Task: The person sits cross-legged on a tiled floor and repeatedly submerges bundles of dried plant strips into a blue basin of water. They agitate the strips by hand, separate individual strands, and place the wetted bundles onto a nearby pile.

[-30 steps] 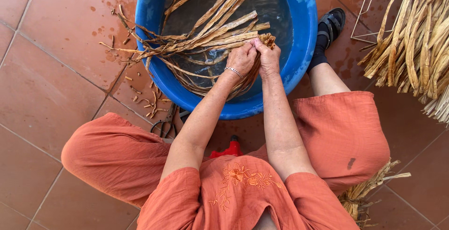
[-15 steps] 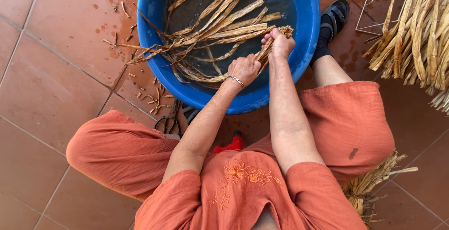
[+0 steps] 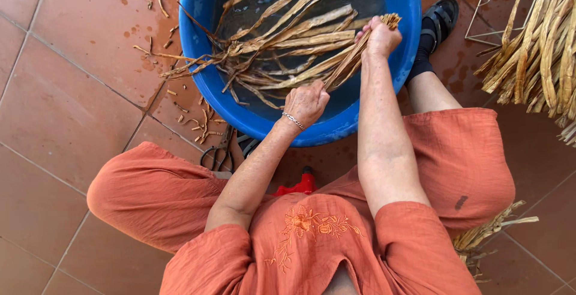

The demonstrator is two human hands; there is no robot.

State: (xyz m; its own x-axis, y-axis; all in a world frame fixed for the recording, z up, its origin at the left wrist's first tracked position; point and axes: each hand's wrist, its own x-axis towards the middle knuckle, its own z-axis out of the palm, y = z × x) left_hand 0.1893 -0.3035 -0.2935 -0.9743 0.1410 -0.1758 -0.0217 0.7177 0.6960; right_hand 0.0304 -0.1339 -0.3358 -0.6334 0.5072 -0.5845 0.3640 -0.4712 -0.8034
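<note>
Now right hand (image 3: 379, 36) is lifting higher, fist clamping the strip bundle (image 3: 354, 58), left hand (image 3: 307, 103) pinching its lower end over the blue tub (image 3: 198, 61), stretching it taut.

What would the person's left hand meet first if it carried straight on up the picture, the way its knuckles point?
Probably the soaked strips lying in the blue tub, just beyond the left hand; depth is unclear, so it might pass above them.

Blue basin (image 3: 207, 85), tan wet fibre strips (image 3: 288, 40), orange embroidered clothing (image 3: 312, 235), terracotta tiles (image 3: 66, 109)
</note>
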